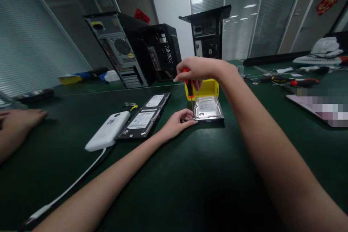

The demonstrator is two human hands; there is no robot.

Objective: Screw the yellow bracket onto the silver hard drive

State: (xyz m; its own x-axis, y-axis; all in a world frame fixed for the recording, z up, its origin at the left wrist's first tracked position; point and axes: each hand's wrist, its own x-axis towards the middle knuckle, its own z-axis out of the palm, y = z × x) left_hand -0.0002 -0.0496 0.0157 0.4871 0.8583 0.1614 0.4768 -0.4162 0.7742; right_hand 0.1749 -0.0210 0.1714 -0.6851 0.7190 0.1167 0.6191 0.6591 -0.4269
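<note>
A silver hard drive (208, 108) lies flat on the dark green table, in front of an open yellow case (208, 88). My right hand (193, 70) is wrapped round the red and black handle of a screwdriver (190, 88), held upright. Its tip meets the drive's near left corner. At that same corner my left hand (181, 121) rests on the table with its fingers curled, gripping the drive's left edge. Two more hard drives (143, 119) lie end to end left of my left hand, beside a white power bank (108, 130) with a white cable.
Computer cases (122, 49) stand at the back, another (208, 36) behind the yellow case. Another person's hand (23, 123) rests at the far left. Pliers (301, 82) and loose tools lie at the right, near a partly pixelated flat object (312, 107). Small yellow-handled cutters (132, 106) lie behind the power bank.
</note>
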